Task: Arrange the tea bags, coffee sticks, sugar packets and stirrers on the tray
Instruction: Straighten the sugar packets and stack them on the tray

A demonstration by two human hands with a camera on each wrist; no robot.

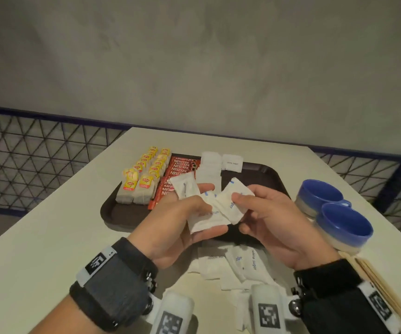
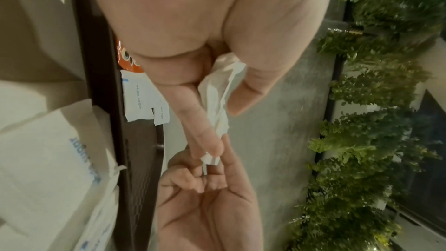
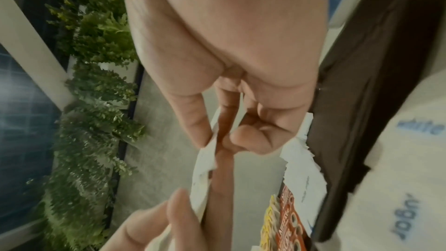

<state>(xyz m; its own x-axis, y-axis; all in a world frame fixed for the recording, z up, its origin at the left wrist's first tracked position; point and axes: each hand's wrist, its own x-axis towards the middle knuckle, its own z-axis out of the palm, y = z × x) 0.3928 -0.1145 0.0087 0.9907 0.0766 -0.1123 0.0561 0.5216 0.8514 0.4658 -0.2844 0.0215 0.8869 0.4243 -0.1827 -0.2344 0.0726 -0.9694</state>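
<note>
At the far left of the dark brown tray stand two rows of yellow-labelled tea bags, packed upright and running away toward the wall. Just beside them, touching, lie the red Nescafe coffee sticks in a stack of flat rows. Next along, white sugar packets sit in a column near the tray's back edge, with one more packet printed "white sugar" just to their right.

Above the near half of the tray, the left hand is raised, palm turned inward, thumb and fingers curled round a small bundle of sugar packets; one packet fans upward from its fingertips. The right hand meets it from the other side, thumb and forefinger pinching a packet at the edge of that same bundle, the remaining fingers curled under. From the left wrist view the bundle shows squeezed between thumb and forefinger.

Below the hands, on the pale table just short of the tray's near rim, a loose scatter of sugar packets lies overlapping. To the right of the tray stand two blue cups, touching each other, and at the far right edge a bunch of wooden stirrers lies on the table beside the right wrist.
</note>
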